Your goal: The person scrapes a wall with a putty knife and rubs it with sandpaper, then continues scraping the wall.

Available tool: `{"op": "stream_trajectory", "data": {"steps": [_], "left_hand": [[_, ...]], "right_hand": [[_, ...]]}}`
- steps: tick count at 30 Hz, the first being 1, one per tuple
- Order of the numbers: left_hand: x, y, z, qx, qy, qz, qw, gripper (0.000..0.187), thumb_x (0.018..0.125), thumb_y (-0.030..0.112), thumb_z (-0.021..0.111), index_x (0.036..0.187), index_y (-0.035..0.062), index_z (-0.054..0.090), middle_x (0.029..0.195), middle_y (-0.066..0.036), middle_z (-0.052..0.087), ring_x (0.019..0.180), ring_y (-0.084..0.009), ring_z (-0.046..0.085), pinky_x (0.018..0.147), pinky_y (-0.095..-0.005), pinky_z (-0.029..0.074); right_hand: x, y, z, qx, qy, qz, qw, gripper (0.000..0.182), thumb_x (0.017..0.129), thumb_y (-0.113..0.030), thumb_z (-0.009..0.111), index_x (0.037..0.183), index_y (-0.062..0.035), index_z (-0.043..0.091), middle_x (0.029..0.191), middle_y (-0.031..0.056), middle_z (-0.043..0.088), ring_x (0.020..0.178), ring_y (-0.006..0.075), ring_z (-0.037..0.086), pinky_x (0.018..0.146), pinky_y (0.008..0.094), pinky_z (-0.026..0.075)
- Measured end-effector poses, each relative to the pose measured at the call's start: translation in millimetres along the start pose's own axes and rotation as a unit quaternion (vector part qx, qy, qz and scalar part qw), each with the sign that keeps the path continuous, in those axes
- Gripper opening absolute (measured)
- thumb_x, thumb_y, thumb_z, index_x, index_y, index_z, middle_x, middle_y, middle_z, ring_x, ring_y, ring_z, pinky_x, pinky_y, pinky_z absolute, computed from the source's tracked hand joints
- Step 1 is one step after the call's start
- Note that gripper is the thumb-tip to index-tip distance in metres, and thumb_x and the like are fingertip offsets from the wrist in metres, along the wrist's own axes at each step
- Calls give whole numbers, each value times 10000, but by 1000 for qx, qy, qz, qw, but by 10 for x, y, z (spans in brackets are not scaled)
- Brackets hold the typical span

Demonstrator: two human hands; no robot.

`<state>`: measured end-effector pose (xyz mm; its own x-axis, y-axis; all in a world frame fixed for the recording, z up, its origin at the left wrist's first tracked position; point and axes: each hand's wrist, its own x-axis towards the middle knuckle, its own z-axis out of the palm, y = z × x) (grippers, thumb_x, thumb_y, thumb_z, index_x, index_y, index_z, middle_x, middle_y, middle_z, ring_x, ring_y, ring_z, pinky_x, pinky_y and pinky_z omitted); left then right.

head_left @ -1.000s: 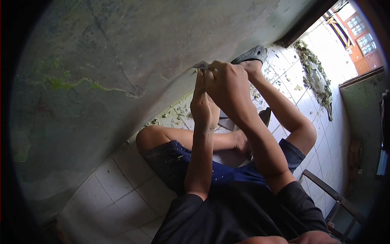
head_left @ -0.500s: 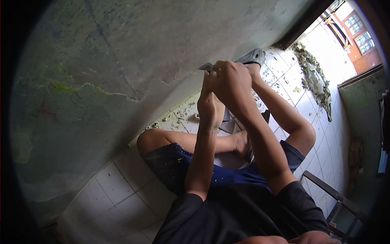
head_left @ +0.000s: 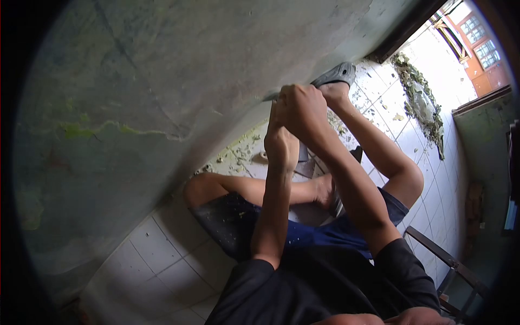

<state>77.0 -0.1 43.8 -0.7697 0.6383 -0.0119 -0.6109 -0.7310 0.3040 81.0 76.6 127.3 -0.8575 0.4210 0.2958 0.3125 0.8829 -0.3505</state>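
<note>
Both hands are together in front of the peeling wall (head_left: pixel 141 108). My right hand (head_left: pixel 304 108) is closed round a scraper, whose thin grey blade (head_left: pixel 270 97) sticks out to the left against the wall. My left hand (head_left: pixel 280 143) is just below, its fingers closed up by the right hand; the fingertips and the scraper's handle are hidden, so its share of the grip is partly covered.
Paint flakes lie on the white tiled floor (head_left: pixel 168 276) along the wall. A pile of debris (head_left: pixel 425 105) lies near the doorway. A grey shoe (head_left: pixel 338 74) is on one foot. A dark metal frame (head_left: pixel 433 249) stands at the lower right.
Both hands have shifted slightly, the right one a little down and left, and the blade sits slightly lower and further left on the wall.
</note>
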Motion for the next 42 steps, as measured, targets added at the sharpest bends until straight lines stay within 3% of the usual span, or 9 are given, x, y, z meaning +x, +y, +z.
{"op": "stream_trajectory", "data": {"steps": [6,9,15,21,22,30,33,35,42], "left_hand": [[49,-13,-43,14,27,1,1000,667,1008,196,466,1615,29,243,1575,-115,384,1469,-238,367,1237,-391,246],[-53,81,147,21,7,20,1000,666,999,168,451,1615,25,240,1575,-117,383,1472,-238,364,1240,-391,240],[-28,64,104,35,6,32,999,717,997,161,458,1636,40,156,1594,-122,362,1494,-247,335,1247,-413,226],[-50,67,101,62,25,45,997,655,1013,179,452,1611,23,238,1559,-120,395,1460,-227,381,1227,-395,266],[-101,123,182,63,4,35,997,699,978,185,489,1610,20,240,1552,-120,401,1457,-228,382,1228,-397,263],[-57,24,-50,50,50,19,997,637,1038,246,468,1601,24,271,1546,-118,417,1455,-239,387,1225,-398,267],[-59,34,-141,82,40,36,995,630,1035,290,479,1587,35,310,1536,-112,432,1448,-227,393,1223,-395,268],[-126,85,11,83,11,46,995,650,1037,288,478,1603,36,282,1542,-112,431,1449,-221,394,1226,-388,264],[-110,33,-22,108,-16,43,993,583,1041,330,491,1535,38,388,1515,-100,453,1431,-209,406,1213,-383,278]], "right_hand": [[114,87,137,-5,-39,0,999,232,830,-215,628,858,-12,736,711,220,675,674,400,692,667,462,566],[-66,-74,-111,49,21,12,999,230,832,-206,618,854,-9,735,707,223,673,670,402,689,668,462,564],[3,-51,-123,44,-14,3,999,224,838,-188,618,823,9,725,691,220,666,655,401,686,660,458,565],[-24,-100,-119,67,-5,12,998,222,831,-188,632,833,11,731,688,227,661,657,400,689,679,442,575],[-86,-149,-167,120,42,18,992,231,835,-194,633,828,16,729,679,231,656,652,406,685,673,441,574],[-41,-19,149,97,-5,34,995,224,832,-170,622,835,33,717,678,261,644,661,436,676,672,468,569],[-83,-78,127,78,10,-5,997,216,832,-170,621,803,27,702,662,262,633,669,449,670,661,492,557],[-176,-181,-59,145,65,45,986,221,834,-176,623,811,25,710,676,258,647,671,435,681,659,485,559],[-40,-48,154,99,17,32,994,237,837,-180,610,813,27,723,693,257,660,663,420,690,660,477,566]]}}
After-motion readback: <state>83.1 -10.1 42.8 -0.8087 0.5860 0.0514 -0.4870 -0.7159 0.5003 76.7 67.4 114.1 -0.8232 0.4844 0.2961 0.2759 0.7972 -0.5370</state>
